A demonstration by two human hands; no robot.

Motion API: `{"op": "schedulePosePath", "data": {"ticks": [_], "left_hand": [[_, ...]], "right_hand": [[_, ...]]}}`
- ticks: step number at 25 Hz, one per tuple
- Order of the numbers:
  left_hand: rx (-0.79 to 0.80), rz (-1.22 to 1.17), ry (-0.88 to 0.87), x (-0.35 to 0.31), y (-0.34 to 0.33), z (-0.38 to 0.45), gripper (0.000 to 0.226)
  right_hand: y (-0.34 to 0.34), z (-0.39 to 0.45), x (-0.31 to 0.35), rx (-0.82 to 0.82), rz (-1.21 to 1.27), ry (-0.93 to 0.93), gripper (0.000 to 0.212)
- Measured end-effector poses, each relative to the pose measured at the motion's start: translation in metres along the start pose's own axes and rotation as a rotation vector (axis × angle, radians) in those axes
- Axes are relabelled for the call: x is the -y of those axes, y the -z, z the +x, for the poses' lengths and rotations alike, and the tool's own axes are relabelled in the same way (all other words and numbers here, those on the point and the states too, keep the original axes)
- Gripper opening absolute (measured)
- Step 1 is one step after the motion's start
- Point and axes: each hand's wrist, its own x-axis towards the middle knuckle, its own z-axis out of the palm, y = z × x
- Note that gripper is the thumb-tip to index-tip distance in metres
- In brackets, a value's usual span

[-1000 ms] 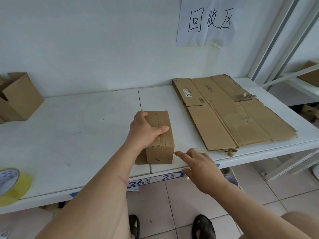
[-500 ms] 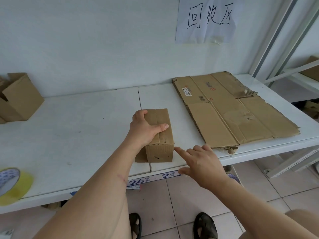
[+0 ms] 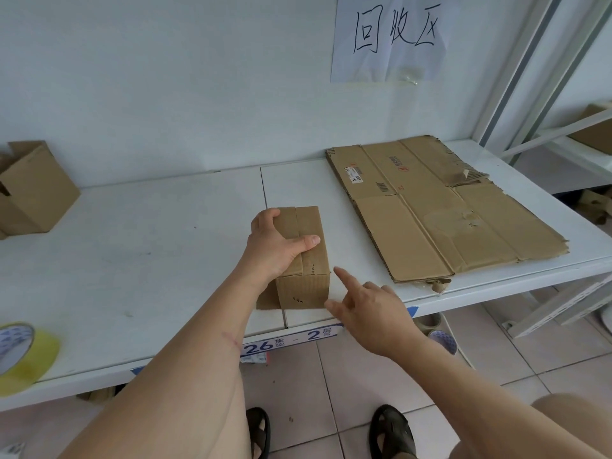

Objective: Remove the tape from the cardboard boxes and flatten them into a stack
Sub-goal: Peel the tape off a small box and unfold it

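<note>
Box: the small closed brown cardboard box [image 3: 304,260] stands on the white shelf-table [image 3: 132,260], near its front edge and close to the middle seam.
Long axis: it runs near to far, and so does the slit between the top flaps.
Left hand: the left hand [image 3: 276,250] lies on the box's left top, fingers curled over the far left edge, thumb pressed flat across the centre slit (a steadying hold, it seems).
Right hand: the right hand [image 3: 367,308] is just right of the box's near right corner, holding nothing; the index finger points up towards that top corner, the other fingers loosely bent. I cannot tell whether the thumb touches the box.
Key relation: the near end face lies directly left of the right hand, which is the nearer free hand to it.
Likely next: picking at tape there, though no tape is plainly visible.
Stack: the flattened brown cardboard sheet [image 3: 447,210] lies well apart, to the right.
</note>
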Motion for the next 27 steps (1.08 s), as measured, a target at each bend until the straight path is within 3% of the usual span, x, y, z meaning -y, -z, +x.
{"op": "schedulePosePath", "data": {"ticks": [4,7,10,18,23,27], "left_hand": [[0.010,-0.004,0.000,0.000,0.002,-0.001,0.094],[0.007,-0.016,-0.003,0.000,0.003,-0.001,0.093],[0.003,-0.027,-0.012,-0.002,0.002,-0.003,0.092],[0.006,-0.072,0.003,-0.001,0.008,-0.007,0.091],[0.018,-0.077,-0.001,-0.001,0.007,-0.008,0.091],[0.020,-0.088,0.010,-0.003,0.005,-0.006,0.093]], "right_hand": [[0.004,-0.002,0.010,0.001,0.130,0.046,0.044],[0.001,-0.008,0.013,0.081,0.212,-0.001,0.067],[-0.007,-0.011,0.013,0.140,0.056,-0.013,0.088],[-0.010,-0.005,0.017,0.116,-0.182,-0.012,0.109],[0.004,0.011,0.013,0.100,-0.111,-0.017,0.129],[-0.001,0.017,0.019,0.031,0.118,0.004,0.132]]}}
